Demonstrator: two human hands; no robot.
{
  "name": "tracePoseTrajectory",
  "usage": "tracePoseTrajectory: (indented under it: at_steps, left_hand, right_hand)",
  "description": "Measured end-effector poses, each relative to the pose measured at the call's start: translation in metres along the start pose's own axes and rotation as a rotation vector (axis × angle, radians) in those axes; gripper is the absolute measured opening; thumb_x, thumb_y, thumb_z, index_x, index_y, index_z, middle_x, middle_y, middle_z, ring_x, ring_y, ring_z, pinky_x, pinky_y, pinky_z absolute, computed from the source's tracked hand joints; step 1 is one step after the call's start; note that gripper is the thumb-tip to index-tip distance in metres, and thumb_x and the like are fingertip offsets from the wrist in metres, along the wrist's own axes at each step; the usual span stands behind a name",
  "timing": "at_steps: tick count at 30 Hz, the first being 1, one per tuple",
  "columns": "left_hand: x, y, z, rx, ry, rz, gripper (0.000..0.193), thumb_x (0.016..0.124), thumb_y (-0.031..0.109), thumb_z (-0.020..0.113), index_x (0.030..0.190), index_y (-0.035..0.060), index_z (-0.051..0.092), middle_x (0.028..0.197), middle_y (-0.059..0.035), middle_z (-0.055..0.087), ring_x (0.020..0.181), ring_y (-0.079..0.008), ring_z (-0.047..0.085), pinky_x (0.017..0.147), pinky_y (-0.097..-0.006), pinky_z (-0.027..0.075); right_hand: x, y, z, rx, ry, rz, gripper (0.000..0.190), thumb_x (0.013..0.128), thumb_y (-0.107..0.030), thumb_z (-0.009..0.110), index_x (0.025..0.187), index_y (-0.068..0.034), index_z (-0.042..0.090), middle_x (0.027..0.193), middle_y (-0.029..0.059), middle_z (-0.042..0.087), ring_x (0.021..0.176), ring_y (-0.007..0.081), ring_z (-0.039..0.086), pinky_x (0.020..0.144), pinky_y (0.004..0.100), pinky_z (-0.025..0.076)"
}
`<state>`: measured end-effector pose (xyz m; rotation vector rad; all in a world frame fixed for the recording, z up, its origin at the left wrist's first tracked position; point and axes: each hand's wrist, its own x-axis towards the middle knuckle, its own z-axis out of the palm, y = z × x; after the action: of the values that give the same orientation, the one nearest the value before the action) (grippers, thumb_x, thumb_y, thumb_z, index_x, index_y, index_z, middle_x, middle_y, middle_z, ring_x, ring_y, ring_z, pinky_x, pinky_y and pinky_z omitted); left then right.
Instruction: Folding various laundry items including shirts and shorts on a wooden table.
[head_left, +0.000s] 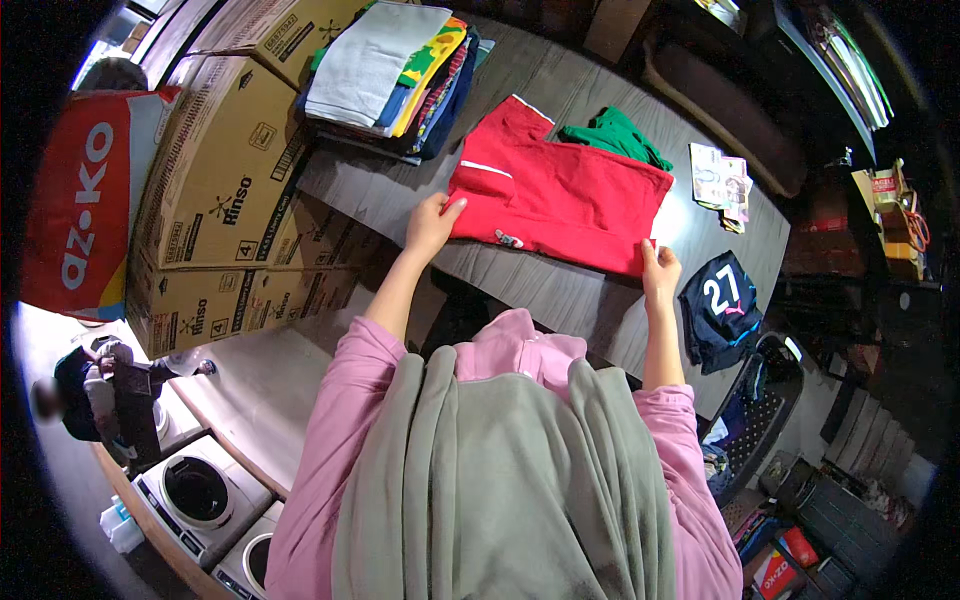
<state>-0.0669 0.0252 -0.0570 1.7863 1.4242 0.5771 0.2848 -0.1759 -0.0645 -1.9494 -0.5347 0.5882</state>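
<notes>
A red garment (570, 176) with white trim and a small emblem lies spread on the wooden-topped table (540, 67). It is partly folded, with one white-edged part turned in at the left. My left hand (433, 225) pinches its near left corner between thumb and fingers. At the near right corner, my right hand (661, 268) grips the hem. Green cloth (619, 139) sits crumpled just beyond the red garment. Right of my right hand is a dark navy garment (720, 311) bearing a white number.
A stack of folded clothes (390, 75) stands at the table's far left. Banknotes (720, 180) lie at the right. Rinso cardboard boxes (225, 165) rise beside the table, next to a red bag (82, 202). A perforated basket (761, 420) holds clothes. Lower left are washing machines (199, 491) and another person (112, 397).
</notes>
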Motion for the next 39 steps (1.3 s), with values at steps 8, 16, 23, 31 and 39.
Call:
tracePoseTrajectory:
  at_steps: [8, 16, 23, 31, 39]
  left_hand:
    - [-0.041, -0.014, -0.004, 0.502, 0.169, 0.220, 0.031, 0.090, 0.036, 0.061, 0.103, 0.0080, 0.062, 0.080, -0.0124, 0.068, 0.078, -0.0303, 0.063, 0.077, -0.0415, 0.042]
    - [-0.068, 0.000, -0.010, 0.672, 0.195, 0.185, 0.042, 0.089, 0.035, 0.060, 0.122, 0.0093, 0.054, 0.111, -0.0105, 0.063, 0.104, -0.0266, 0.056, 0.085, -0.0453, 0.040]
    - [-0.085, 0.015, 0.018, 0.594, 0.006, 0.490, 0.062, 0.092, 0.038, 0.051, 0.146, 0.0149, 0.032, 0.152, -0.0133, 0.029, 0.141, -0.0307, 0.024, 0.115, -0.0507, 0.016]
    - [-0.087, 0.016, 0.009, 0.532, -0.044, 0.345, 0.048, 0.089, 0.033, 0.058, 0.130, 0.0099, 0.052, 0.140, -0.0137, 0.045, 0.131, -0.0321, 0.038, 0.108, -0.0489, 0.027]
    - [0.026, 0.003, -0.001, 0.053, 0.032, -0.221, 0.042, 0.066, 0.033, 0.080, 0.083, -0.0027, 0.065, 0.083, -0.0199, 0.069, 0.079, -0.0328, 0.067, 0.070, -0.0403, 0.052]
  right_hand:
    - [-0.051, 0.008, 0.000, -0.345, 0.152, -0.226, 0.028, 0.082, -0.017, 0.071, 0.100, 0.003, 0.061, 0.087, 0.0224, 0.067, 0.081, 0.0356, 0.065, 0.074, 0.0407, 0.049]
    - [-0.094, -0.013, -0.005, -0.900, 0.052, -0.467, 0.050, 0.082, -0.014, 0.065, 0.128, -0.005, 0.048, 0.144, 0.0163, 0.040, 0.128, 0.0313, 0.043, 0.106, 0.0530, 0.028]
    - [-0.114, -0.022, 0.024, -1.043, -0.268, -0.773, 0.057, 0.092, -0.038, 0.052, 0.141, -0.011, 0.041, 0.151, 0.0119, 0.031, 0.141, 0.0315, 0.025, 0.113, 0.0556, 0.012]
    - [-0.130, 0.006, 0.008, -1.061, -0.365, -0.706, 0.058, 0.093, -0.041, 0.048, 0.143, -0.013, 0.040, 0.151, 0.0090, 0.033, 0.141, 0.0297, 0.025, 0.114, 0.0553, 0.010]
    - [-0.078, -0.034, 0.035, -0.888, -0.291, -0.682, 0.050, 0.095, -0.031, 0.048, 0.138, -0.006, 0.042, 0.150, 0.0128, 0.032, 0.141, 0.0305, 0.026, 0.114, 0.0493, 0.019]
